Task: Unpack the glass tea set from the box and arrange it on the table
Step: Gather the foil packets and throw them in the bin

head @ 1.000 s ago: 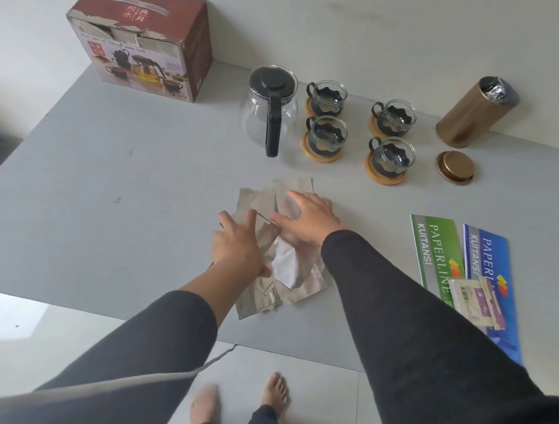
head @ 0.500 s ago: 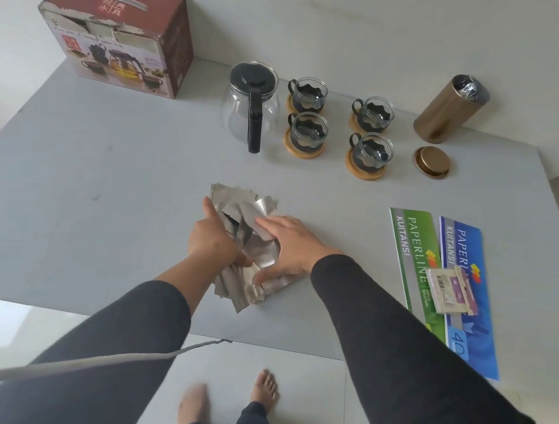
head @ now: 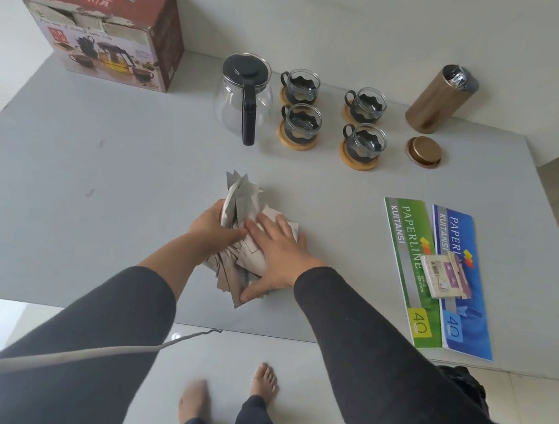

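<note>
The tea set is already out on the desk (head: 110,153): the glass teapot (head: 243,96) stands beyond the cardboard pieces (head: 240,235), and four glass cups sit on wooden coasters just right of the teapot, the nearest cup (head: 300,122) almost beside its handle. The box (head: 109,31) stands at the far left of the teapot, against the wall.

The left hand (head: 209,226) has its grip closed on the upright end of the cardboard pieces, while the right hand (head: 277,249) lies flat over them with fingers spread, pressing rather than clasping.

The bundle is loose and fanned, so I judge that lifting it now could let pieces slide out onto the desk or floor. If it is swept forward towards the teapot, a stiff corner could knock the glass or tip a cup off its coaster.
</note>
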`<action>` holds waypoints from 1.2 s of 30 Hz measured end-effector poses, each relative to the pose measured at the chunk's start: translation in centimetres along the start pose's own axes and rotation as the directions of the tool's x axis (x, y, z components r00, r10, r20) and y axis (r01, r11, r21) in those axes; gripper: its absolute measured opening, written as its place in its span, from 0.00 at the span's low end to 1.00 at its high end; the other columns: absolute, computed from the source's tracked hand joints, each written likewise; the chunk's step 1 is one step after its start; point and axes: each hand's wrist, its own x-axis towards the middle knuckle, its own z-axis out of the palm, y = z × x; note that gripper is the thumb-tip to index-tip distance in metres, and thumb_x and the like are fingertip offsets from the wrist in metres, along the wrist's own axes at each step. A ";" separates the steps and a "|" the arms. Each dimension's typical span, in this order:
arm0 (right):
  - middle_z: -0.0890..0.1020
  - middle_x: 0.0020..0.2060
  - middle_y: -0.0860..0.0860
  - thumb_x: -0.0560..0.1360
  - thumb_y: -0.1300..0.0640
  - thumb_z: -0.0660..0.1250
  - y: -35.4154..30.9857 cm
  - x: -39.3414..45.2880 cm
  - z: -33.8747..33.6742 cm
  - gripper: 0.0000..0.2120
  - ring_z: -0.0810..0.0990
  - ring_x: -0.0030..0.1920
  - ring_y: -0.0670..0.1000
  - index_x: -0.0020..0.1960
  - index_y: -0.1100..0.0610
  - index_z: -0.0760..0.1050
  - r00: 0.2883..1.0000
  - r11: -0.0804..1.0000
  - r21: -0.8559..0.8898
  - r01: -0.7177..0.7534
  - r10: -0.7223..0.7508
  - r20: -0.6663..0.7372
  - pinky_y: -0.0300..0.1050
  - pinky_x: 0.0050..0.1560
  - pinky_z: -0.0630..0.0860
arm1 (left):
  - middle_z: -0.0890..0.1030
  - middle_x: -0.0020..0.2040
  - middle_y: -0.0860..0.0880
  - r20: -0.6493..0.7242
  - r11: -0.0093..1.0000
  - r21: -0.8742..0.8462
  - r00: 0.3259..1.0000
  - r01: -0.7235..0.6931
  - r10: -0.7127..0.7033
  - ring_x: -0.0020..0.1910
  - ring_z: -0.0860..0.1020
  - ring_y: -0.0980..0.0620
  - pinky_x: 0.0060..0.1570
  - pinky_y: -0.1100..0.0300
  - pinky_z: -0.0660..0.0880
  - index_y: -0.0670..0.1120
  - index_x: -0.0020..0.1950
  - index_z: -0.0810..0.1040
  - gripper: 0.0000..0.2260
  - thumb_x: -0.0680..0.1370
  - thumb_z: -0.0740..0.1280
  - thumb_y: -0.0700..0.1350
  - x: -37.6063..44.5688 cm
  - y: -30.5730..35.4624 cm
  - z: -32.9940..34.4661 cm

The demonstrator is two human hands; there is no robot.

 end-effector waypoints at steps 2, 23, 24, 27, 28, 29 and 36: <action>0.43 0.76 0.42 0.60 0.33 0.74 -0.3 -0.3 -0.7 0.58 0.37 0.76 0.53 0.77 0.44 0.42 1.000 0.995 0.103 -0.013 0.011 0.015 0.61 0.73 0.45 | 0.81 0.49 0.47 0.005 1.000 -0.028 1.000 -0.001 0.001 0.52 0.80 0.44 0.57 0.46 0.77 0.54 0.57 0.74 0.16 0.73 0.71 0.41 0.1 -0.2 0.1; 0.76 0.60 0.55 0.62 0.52 0.80 -3.8 1.9 -1.6 0.37 0.75 0.62 0.56 0.64 0.60 0.66 0.793 0.593 0.671 -0.445 0.609 -0.011 0.47 0.60 0.73 | 0.75 0.38 0.51 -0.049 0.976 -0.181 0.993 -0.118 0.111 0.34 0.74 0.54 0.32 0.62 0.73 0.54 0.58 0.71 0.15 0.77 0.65 0.36 -1.2 -3.2 -1.6; 0.77 0.60 0.55 0.62 0.52 0.80 -3.9 2.0 -1.6 0.37 0.76 0.62 0.56 0.64 0.60 0.67 0.785 0.591 0.658 -0.467 0.619 0.000 0.47 0.60 0.73 | 0.76 0.38 0.51 -0.054 0.978 -0.162 0.991 -0.133 0.126 0.35 0.75 0.54 0.34 0.61 0.74 0.54 0.57 0.71 0.15 0.78 0.64 0.36 -1.3 -3.3 -1.6; 0.79 0.58 0.55 0.62 0.52 0.80 -3.9 1.9 -2.1 0.32 0.77 0.61 0.55 0.61 0.58 0.73 0.787 0.615 0.623 -0.483 0.617 0.001 0.44 0.58 0.75 | 0.77 0.41 0.48 -0.058 0.981 -0.123 0.988 -0.152 0.146 0.39 0.76 0.51 0.42 0.57 0.75 0.51 0.57 0.73 0.12 0.77 0.64 0.36 -1.5 -3.5 -1.5; 0.79 0.58 0.54 0.62 0.53 0.80 -3.9 1.8 -2.2 0.30 0.77 0.61 0.55 0.62 0.56 0.74 0.796 0.625 0.615 -0.482 0.606 0.008 0.43 0.59 0.74 | 0.77 0.42 0.46 -0.060 0.982 -0.110 0.988 -0.152 0.146 0.40 0.76 0.49 0.44 0.55 0.76 0.48 0.56 0.73 0.11 0.77 0.64 0.36 -1.4 -3.6 -1.6; 0.79 0.58 0.53 0.63 0.54 0.80 -3.9 1.7 -2.3 0.31 0.77 0.61 0.54 0.63 0.54 0.74 0.803 0.625 0.618 -0.477 0.596 0.018 0.42 0.59 0.74 | 0.77 0.43 0.45 -0.060 0.984 -0.097 0.987 -0.151 0.146 0.41 0.75 0.48 0.46 0.52 0.76 0.46 0.56 0.74 0.10 0.76 0.65 0.37 -1.4 -3.7 -1.6; 0.78 0.60 0.55 0.66 0.56 0.77 -4.6 1.8 -2.6 0.30 0.77 0.61 0.55 0.65 0.60 0.71 0.805 0.589 0.626 -0.511 0.583 0.108 0.44 0.58 0.74 | 0.76 0.41 0.47 -0.034 0.982 -0.093 0.986 -0.163 0.160 0.43 0.75 0.48 0.48 0.52 0.75 0.55 0.42 0.72 0.11 0.76 0.65 0.38 -1.4 -3.9 -2.0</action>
